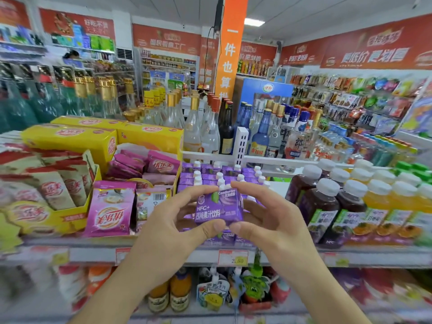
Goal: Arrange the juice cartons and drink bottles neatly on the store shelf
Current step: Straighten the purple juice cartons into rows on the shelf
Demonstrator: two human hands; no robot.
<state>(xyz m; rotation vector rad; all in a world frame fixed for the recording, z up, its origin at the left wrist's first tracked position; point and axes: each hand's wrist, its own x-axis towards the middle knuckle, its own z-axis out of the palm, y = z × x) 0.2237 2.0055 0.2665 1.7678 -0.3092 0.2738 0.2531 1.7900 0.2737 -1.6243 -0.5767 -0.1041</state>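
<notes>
A small purple juice carton (217, 208) is held up in front of the shelf between both hands. My left hand (177, 220) pinches its left side with thumb below and fingers on top. My right hand (264, 213) pinches its right side the same way. Behind it, several matching purple cartons (210, 175) with white caps stand in rows on the shelf. To the right stand dark purple juice bottles (322, 202) and orange juice bottles (378, 199), all with white caps.
Pink and yellow milk-tea packets and boxes (109, 206) fill the shelf on the left. Glass liquor bottles (257, 134) stand behind a white divider rail (240, 142). The shelf edge (163, 253) carries price tags; more drinks sit on the shelf below.
</notes>
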